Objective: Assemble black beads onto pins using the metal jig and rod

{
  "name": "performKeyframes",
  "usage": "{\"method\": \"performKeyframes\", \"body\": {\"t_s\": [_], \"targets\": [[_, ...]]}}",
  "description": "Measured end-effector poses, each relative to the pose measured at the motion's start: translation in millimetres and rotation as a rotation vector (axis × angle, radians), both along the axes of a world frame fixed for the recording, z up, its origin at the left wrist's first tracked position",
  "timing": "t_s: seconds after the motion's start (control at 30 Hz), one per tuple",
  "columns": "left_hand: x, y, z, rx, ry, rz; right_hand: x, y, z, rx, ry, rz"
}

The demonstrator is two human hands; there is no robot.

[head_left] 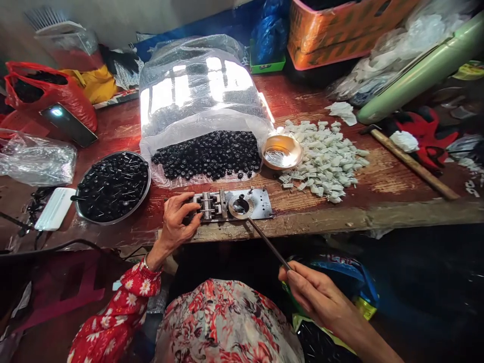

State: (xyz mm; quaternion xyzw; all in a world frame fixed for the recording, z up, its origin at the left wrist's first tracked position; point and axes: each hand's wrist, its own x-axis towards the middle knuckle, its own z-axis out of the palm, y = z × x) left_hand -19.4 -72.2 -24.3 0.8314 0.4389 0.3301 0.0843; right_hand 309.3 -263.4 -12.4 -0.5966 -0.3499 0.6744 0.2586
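Note:
A flat metal jig (263,202) lies along the front edge of the wooden bench. My left hand (176,222) is closed on its left end, thumb and fingers gripping the clamp block; what sits inside the grip is partly hidden. In my right hand (315,292) is the end of a long, thin metal lever (269,243), which slants up to the ring (231,207) on the jig. Behind the jig, small black round knobs (212,154) spill from a clear plastic bag (189,113). A metal bowl (148,194) of black knobs with pins stands to the left.
Right of the bag are a gold-coloured bowl (298,157) and a heap of small white parts (327,159). A hammer (416,164) lies farther right, near red gloves (427,131). Leftward are a white device (55,209) and a propped phone (68,124). An orange basket (333,30) stands behind.

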Motion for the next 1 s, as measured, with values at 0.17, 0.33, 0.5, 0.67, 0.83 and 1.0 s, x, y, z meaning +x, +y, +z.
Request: {"method": "performKeyframes", "body": {"t_s": [0.17, 0.33, 0.5, 0.67, 0.83, 1.0], "targets": [[-8, 1, 2.5, -0.014, -0.013, -0.037, -5, 0, 1.1, 0.015, -0.017, -0.017], [-20, 5, -2.1, 0.034, 0.089, -0.094, -7, -1, 5.0, 0.0, -0.012, -0.015], [-17, 5, -14.7, 0.058, 0.326, -0.086, -22, -5, 11.9, -0.01, -0.047, -0.08], [-12, 3, -19.7, 0.1, 0.333, -0.076, -42, -12, 6.8, -0.001, -0.023, -0.106], [-11, 2, -21.1, 0.109, 0.32, -0.075, -66, -17, 6.8, 0.009, -0.032, -0.228], [-11, 3, -23.7, 0.131, 0.305, -0.076, -79, -18, 6.6, 0.003, -0.038, -0.259]]}}
